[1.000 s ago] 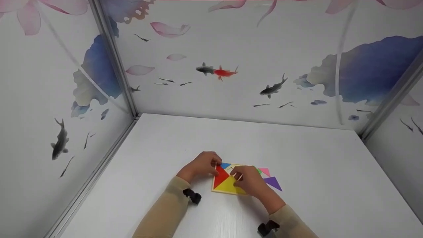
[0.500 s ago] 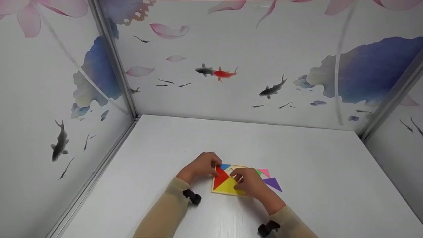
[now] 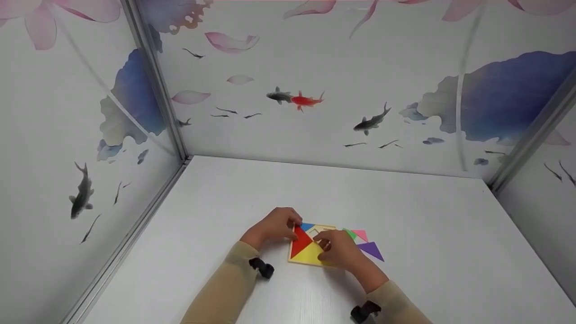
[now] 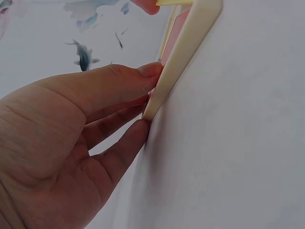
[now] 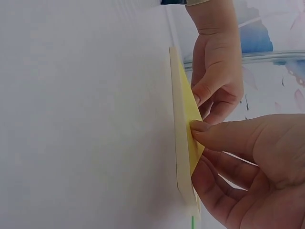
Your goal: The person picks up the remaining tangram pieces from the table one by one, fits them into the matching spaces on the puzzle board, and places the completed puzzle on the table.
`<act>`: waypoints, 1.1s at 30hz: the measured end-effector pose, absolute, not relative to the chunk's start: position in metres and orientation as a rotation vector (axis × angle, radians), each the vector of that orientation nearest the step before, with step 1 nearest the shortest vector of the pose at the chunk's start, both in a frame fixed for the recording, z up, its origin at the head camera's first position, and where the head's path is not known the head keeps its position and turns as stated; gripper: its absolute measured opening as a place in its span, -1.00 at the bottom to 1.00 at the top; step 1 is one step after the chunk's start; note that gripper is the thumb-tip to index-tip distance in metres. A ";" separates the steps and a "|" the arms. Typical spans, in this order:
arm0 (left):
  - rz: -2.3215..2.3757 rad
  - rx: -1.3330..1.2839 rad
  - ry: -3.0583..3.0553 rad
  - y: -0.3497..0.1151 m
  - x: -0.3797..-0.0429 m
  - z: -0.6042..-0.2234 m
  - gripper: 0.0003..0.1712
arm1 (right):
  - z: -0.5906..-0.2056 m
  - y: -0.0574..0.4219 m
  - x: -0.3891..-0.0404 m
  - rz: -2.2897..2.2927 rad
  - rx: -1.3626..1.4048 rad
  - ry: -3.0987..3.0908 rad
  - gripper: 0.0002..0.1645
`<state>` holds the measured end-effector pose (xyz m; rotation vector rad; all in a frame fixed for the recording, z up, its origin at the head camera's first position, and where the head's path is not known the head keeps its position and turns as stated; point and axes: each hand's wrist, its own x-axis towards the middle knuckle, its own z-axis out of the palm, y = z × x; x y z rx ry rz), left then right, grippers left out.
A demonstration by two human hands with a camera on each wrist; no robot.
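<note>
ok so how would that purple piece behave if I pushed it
The purple piece looks flat and straight-edged, so it's probably stiff. It's smaller than the right hand, so likely light. Lying flat on the smooth-looking table, it would probably slide rather than roll or tip.

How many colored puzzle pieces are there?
6 in sight: the red piece, blue piece and yellow piece on the board; the green piece, pink piece and purple piece to its right. More may hide under the right hand.
</note>
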<state>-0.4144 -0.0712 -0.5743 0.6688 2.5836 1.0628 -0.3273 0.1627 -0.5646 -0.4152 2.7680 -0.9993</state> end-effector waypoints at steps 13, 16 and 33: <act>1.060 0.687 2.580 -0.070 -0.414 -0.573 -0.61 | -0.568 0.165 -0.327 -0.993 -0.443 2.766 -0.51; 1.047 0.719 2.590 -0.070 -0.415 -0.573 -0.60 | -0.567 0.164 -0.326 -0.982 -0.430 2.770 -0.49; 1.046 0.643 2.594 -0.070 -0.412 -0.572 -0.55 | -0.565 0.163 -0.325 -0.964 -0.416 2.776 -0.47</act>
